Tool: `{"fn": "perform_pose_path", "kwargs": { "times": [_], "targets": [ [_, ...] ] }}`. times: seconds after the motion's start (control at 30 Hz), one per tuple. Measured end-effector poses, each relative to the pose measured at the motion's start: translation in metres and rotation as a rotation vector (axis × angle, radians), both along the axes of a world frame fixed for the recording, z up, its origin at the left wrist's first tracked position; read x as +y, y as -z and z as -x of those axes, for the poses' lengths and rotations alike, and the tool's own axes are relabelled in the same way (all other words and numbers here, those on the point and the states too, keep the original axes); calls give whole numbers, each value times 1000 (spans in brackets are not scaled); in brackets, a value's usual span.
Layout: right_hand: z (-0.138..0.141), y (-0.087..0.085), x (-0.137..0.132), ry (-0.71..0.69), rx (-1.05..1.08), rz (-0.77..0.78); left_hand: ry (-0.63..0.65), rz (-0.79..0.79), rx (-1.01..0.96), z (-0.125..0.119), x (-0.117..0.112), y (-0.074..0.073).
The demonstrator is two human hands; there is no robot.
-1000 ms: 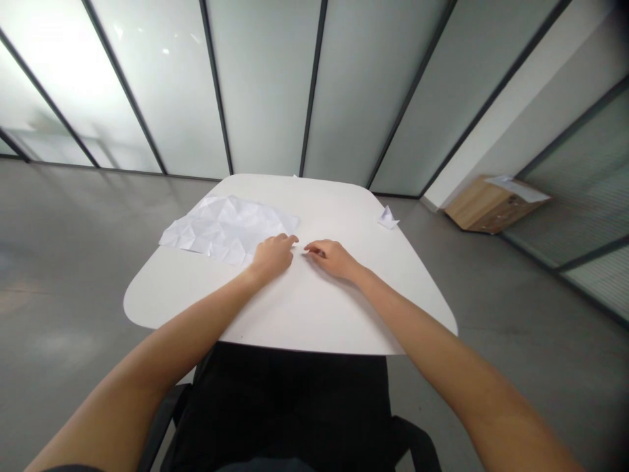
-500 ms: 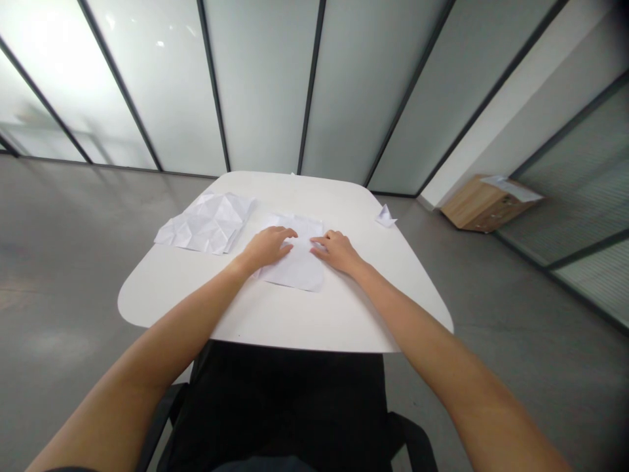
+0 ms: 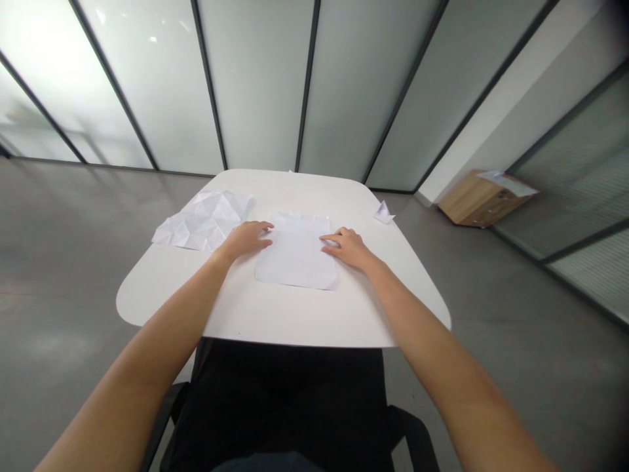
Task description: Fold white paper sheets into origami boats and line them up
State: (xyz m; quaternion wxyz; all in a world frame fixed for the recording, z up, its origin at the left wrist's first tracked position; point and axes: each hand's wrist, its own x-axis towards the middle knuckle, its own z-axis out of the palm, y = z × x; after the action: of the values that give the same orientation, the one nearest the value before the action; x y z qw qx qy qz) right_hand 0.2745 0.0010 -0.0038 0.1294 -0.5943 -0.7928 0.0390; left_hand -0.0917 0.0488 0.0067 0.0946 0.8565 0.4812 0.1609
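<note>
A flat white sheet of paper (image 3: 295, 252) lies in the middle of the white table (image 3: 295, 318). My right hand (image 3: 345, 248) rests with its fingers on the sheet's right edge. My left hand (image 3: 244, 240) lies palm down just left of the sheet, fingertips at its upper left edge, holding nothing. Left of that hand, a creased, crumpled-looking white paper (image 3: 204, 221) lies spread on the tabletop, close to my left hand. A small folded paper boat (image 3: 383, 212) sits near the table's far right edge.
The rounded table edge runs around the papers, with a grey floor beyond it. Frosted glass panels (image 3: 260, 85) stand behind the table. A wooden box (image 3: 477, 200) with paper on top sits on the floor at the right. Dark clothing and a chair (image 3: 289, 400) lie below the near edge.
The flat sheet now lies apart from the creased paper. My hands have spread outward to its sides, with the left hand sliding off it toward the left.
</note>
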Motion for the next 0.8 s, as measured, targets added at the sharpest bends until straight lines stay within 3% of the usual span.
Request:
{"fn": "perform_pose_path", "kwargs": {
  "times": [0.27, 0.47, 0.8],
  "targets": [
    [1, 0, 0, 33, 23, 1, -104, -26, 22, -14, 1, 12],
    [2, 8, 4, 201, 41, -37, -155, -7, 33, -25, -5, 11],
    [14, 5, 1, 176, 114, -41, -21, -5, -233, -34, 3, 23]
  ]
}}
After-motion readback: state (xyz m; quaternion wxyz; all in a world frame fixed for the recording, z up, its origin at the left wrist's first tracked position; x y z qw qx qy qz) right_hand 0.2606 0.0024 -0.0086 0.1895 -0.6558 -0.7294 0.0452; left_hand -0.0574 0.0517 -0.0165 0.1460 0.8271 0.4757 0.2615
